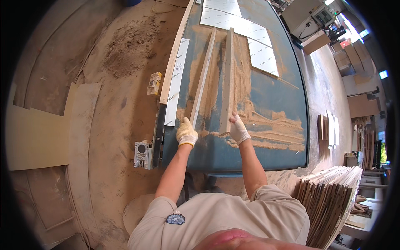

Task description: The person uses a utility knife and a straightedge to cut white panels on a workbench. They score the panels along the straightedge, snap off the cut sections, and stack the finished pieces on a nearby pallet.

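White knitted gloves cover both my hands. At the near end of a long, narrow board strip (203,79) my left hand (187,133) is closed on its edge. To the right, my right hand (239,129) grips the near end of a second, thicker strip (227,79), its bare fingertips showing at the side. Both strips point away from me over a dark blue table (275,96) strewn with sawdust (266,133). How far each strip is lifted off the table I cannot tell.
White film-covered panels (233,23) lie at the table's far end, and a white strip (176,83) lies along its left edge. A stack of boards (329,204) stands at the lower right. Sawdust heaps (131,46) cover the floor on the left.
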### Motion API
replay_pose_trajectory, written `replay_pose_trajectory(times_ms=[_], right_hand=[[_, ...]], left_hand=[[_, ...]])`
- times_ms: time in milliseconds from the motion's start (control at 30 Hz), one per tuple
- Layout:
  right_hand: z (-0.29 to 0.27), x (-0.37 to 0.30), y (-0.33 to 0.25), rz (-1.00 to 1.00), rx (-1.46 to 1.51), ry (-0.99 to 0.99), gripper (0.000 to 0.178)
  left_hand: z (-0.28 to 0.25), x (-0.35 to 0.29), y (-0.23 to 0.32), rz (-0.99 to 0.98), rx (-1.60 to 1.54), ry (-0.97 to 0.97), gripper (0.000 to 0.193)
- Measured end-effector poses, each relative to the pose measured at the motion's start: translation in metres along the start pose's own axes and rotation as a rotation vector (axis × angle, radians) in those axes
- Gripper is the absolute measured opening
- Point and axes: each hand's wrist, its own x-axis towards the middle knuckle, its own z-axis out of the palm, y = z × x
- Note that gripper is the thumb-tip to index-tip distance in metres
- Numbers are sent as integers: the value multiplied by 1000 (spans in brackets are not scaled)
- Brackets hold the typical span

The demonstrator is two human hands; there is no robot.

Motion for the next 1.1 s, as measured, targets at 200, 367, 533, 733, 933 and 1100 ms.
replay_pose_trajectory(times_ms=[200, 367, 533, 733, 933, 1100], right_hand=[[-11, 7, 24, 320, 674, -199, 60], [-8, 15, 49, 332, 351, 103, 53], [-11, 10, 39, 364, 223, 108, 55], [-21, 10, 20, 540, -60, 167, 39], [-72, -47, 31, 531, -176, 299, 44], [-130, -125, 42, 528, -70, 144, 55]], left_hand=[[-31, -12, -2, 200, -207, -140, 48], [14, -24, -6, 246, -480, -452, 39], [31, -47, -11, 179, -968, -853, 37], [-6, -5, -33, 284, -284, -207, 47], [-6, 52, -37, 49, 388, 428, 67], [-15, 68, -12, -261, 92, 329, 75]])
